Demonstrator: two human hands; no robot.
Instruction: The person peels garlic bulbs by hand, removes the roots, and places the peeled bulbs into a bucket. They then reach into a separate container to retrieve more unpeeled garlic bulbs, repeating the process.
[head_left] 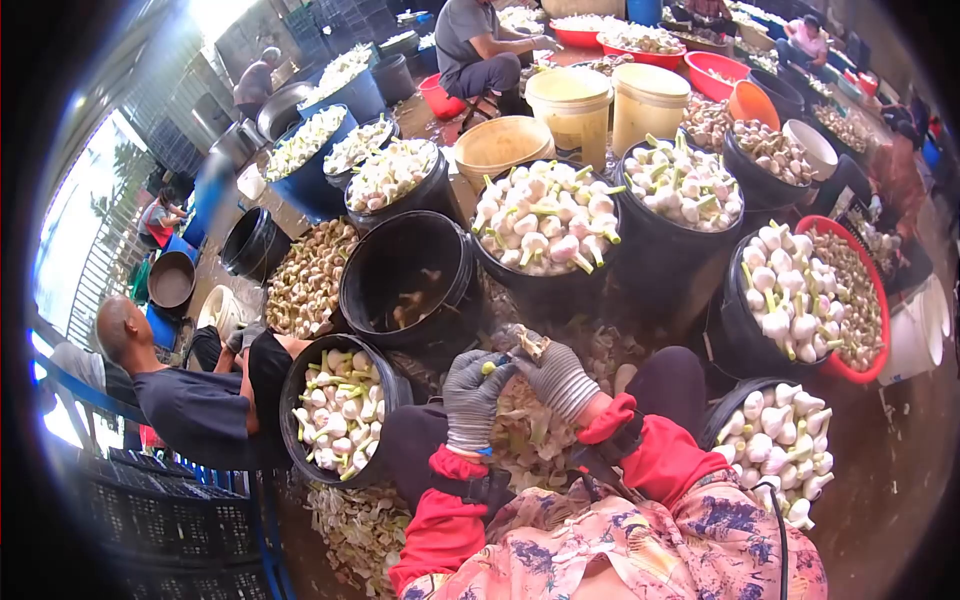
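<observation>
My left hand (472,398), in a grey knitted glove, is closed in front of my lap. The green stem end of a garlic bulb (488,368) pokes out between its fingers; the rest is hidden. Beside it, my right hand (556,381), gloved alike, is closed on a pale brown, papery piece of garlic skin (532,346). The two hands nearly meet at the fingertips. Below them lies a heap of loose garlic skins (530,425). A black bucket of trimmed garlic bulbs (340,412) stands left of my left hand.
An open black bucket (410,275) with a few bulbs stands ahead, next to brimming buckets of white garlic (547,218). Untrimmed garlic (308,275) lies heaped at left. More white bulbs (775,445) fill a bucket at right. A person (190,400) sits close on the left.
</observation>
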